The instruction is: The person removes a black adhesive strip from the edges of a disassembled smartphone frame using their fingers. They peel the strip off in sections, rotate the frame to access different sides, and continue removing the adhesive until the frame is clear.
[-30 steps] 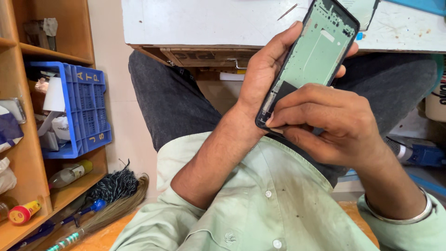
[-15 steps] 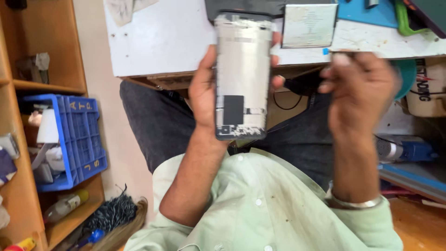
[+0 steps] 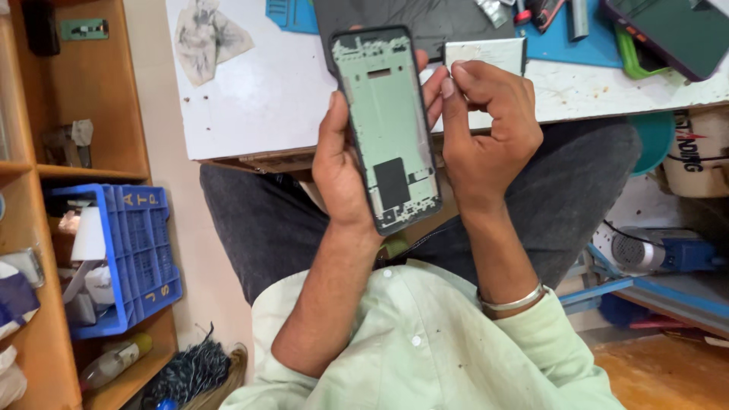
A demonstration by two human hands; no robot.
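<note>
I am holding a phone frame (image 3: 387, 129) upright over my lap, my left hand (image 3: 342, 163) wrapping its left edge, fingertips curling round the far side. The frame's pale green inner face is showing, a black patch sitting near its lower end. My right hand (image 3: 486, 133) is hovering just beside the right edge, thumb and forefinger pinching together; whether anything is caught between them I cannot tell. A silver bangle (image 3: 510, 301) is circling my right wrist. Behind the frame, the white worktop (image 3: 258, 99) is carrying a blue mat (image 3: 569, 42) and a dark phone (image 3: 668, 30). A blue crate (image 3: 133, 250) is resting on the wooden shelf (image 3: 45, 357) at left.
</note>
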